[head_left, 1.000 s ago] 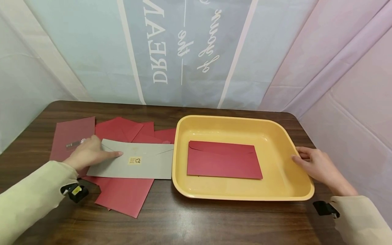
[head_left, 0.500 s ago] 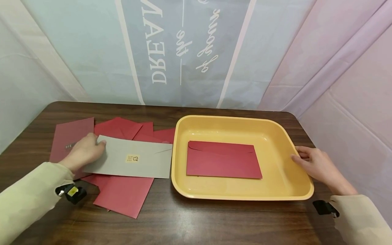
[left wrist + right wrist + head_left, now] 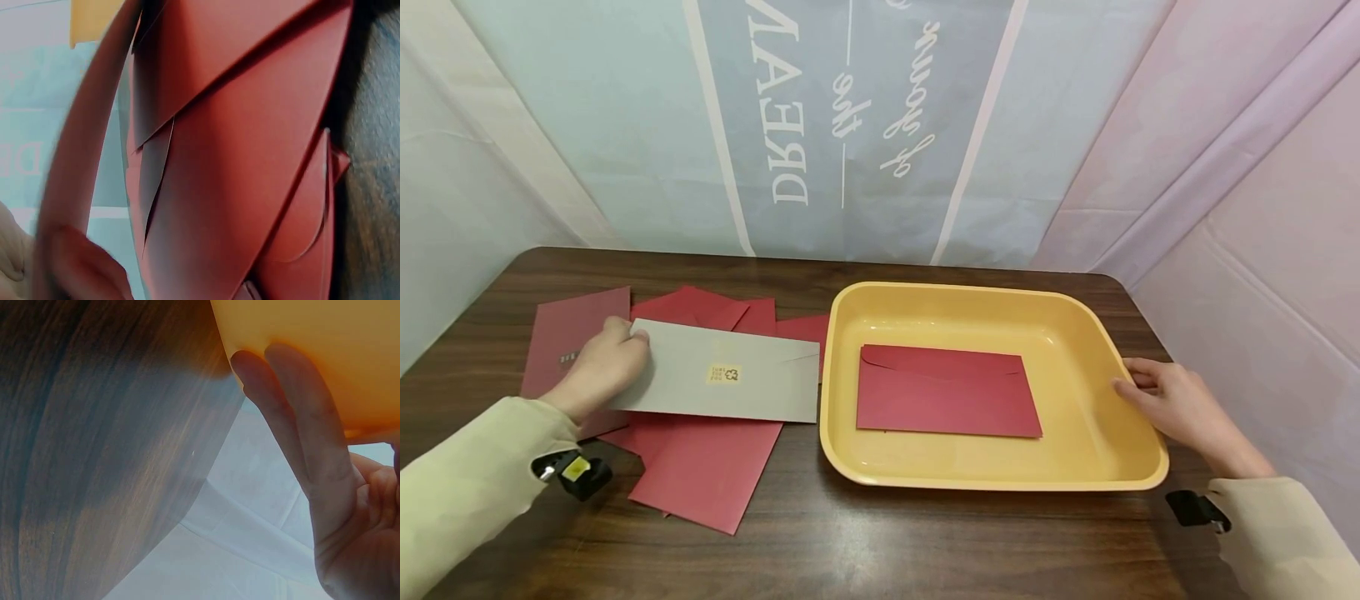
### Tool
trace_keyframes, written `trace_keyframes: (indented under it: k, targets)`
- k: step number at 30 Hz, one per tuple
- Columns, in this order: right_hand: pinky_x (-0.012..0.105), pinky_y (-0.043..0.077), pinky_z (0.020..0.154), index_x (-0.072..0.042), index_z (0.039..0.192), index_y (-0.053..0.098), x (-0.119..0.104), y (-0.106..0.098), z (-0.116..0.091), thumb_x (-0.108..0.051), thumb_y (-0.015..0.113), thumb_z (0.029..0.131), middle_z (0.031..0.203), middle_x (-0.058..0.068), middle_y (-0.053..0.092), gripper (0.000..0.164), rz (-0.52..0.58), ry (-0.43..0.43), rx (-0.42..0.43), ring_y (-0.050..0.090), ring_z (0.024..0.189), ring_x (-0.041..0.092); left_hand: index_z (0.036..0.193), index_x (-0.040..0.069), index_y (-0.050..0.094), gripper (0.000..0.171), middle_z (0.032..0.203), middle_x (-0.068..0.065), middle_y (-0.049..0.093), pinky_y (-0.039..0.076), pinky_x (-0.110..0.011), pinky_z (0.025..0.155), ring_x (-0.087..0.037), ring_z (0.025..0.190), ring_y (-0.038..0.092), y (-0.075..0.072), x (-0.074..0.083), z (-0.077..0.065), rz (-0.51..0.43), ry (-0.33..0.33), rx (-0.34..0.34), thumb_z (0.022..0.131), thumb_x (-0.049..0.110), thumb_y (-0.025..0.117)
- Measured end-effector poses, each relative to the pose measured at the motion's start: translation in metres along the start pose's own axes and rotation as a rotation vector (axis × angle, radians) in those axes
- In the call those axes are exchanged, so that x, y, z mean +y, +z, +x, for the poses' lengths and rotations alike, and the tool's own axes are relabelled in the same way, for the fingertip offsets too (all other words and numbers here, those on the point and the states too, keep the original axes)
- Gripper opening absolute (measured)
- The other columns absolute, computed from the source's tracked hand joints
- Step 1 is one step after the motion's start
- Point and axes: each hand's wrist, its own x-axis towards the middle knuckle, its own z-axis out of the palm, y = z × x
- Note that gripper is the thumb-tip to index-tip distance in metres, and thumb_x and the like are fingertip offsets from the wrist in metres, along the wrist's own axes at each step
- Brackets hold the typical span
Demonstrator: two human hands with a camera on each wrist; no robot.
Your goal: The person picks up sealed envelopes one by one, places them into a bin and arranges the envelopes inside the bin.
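A pale grey envelope (image 3: 677, 367) with a small yellow sticker is pinched at its left end by my left hand (image 3: 602, 367). It is raised over a pile of red envelopes (image 3: 707, 475); the left wrist view shows the gap between the held envelope (image 3: 84, 144) and the red envelopes (image 3: 231, 125) below. My right hand (image 3: 1176, 408) grips the right rim of a yellow tray (image 3: 1090, 408), thumb on the inner side. In the right wrist view, fingers (image 3: 312, 419) press the tray's outer wall (image 3: 350, 369). A red envelope (image 3: 947, 392) lies flat inside the tray.
A darker red envelope (image 3: 561, 337) lies at the pile's left, partly behind my left hand. All of this stands on a dark wooden table (image 3: 880, 542). Behind it hangs a pale blue printed cloth (image 3: 662, 125), with a whitish curtain (image 3: 1277, 250) at the right.
My left hand has shifted slightly left, taken hold of the grey envelope's left end and lifted it off the pile. The right hand and the tray stay in place.
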Motion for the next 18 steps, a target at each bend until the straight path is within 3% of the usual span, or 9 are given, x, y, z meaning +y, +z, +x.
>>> trace_keyframes:
  k: [9,18]
  targets:
    - [0.016,0.047,0.061,0.016,0.123,0.054,0.001,0.0,0.001,-0.019,0.06,0.094,0.103,0.032,0.066,0.046,0.005,0.001,0.003,0.07,0.083,0.039,0.13,-0.023,0.021,0.057,0.122,-0.043,0.034,0.036,-0.059,0.087,-0.053,0.111,0.038,-0.004,-0.001,-0.001,-0.006,-0.009,0.103,0.1,0.025,0.012]
    - [0.016,0.047,0.061,0.016,0.123,0.054,0.001,0.0,0.002,-0.019,0.06,0.093,0.102,0.033,0.066,0.047,0.007,-0.001,-0.001,0.069,0.084,0.041,0.131,-0.023,0.022,0.058,0.122,-0.041,0.033,0.039,-0.055,0.084,-0.05,0.109,0.04,-0.019,0.004,-0.003,-0.073,-0.045,0.161,0.099,0.026,0.013]
